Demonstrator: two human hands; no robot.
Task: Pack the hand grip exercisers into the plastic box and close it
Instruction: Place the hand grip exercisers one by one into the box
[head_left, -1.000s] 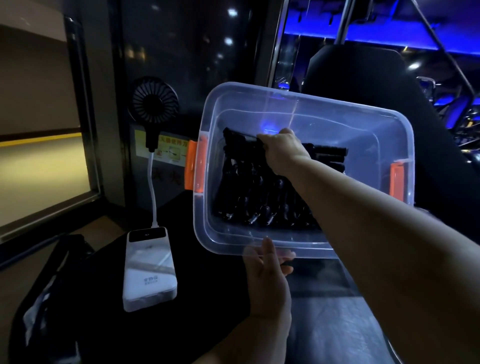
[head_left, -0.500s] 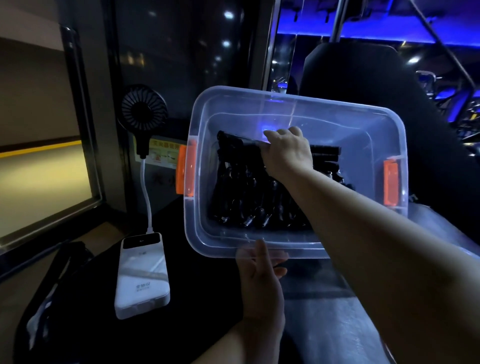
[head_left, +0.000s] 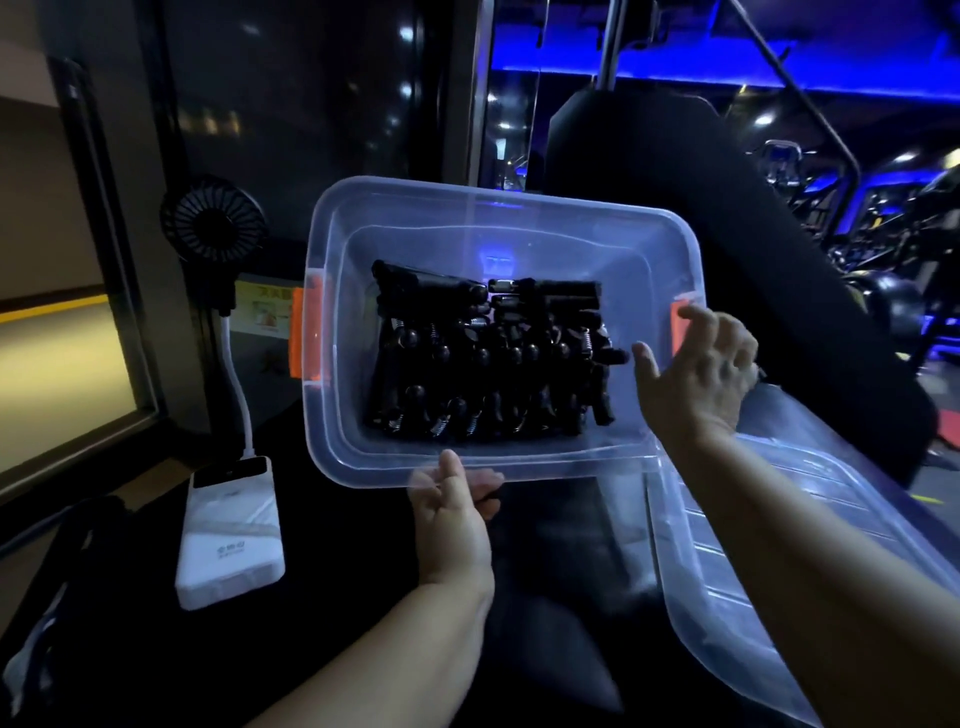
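A clear plastic box (head_left: 332, 436) with orange latches is tilted toward me, its opening facing the camera. Several black hand grip exercisers (head_left: 483, 364) with metal springs lie packed in its bottom. My left hand (head_left: 454, 512) grips the box's near rim, thumb on top and fingers underneath. My right hand (head_left: 698, 369) hovers at the box's right side by the orange latch (head_left: 678, 322), fingers loosely spread and holding nothing. The clear lid (head_left: 753, 561) lies flat to the right, under my right forearm.
A white power bank (head_left: 231, 535) lies on the dark surface at left, with a small black fan (head_left: 213, 223) on a white stalk rising from it. A black bag (head_left: 47, 613) sits at lower left. Dark gym equipment (head_left: 675, 218) stands behind the box.
My right hand has come out of the box, leaving the exercisers, and moved to the right rim. The lid has come into view at right.
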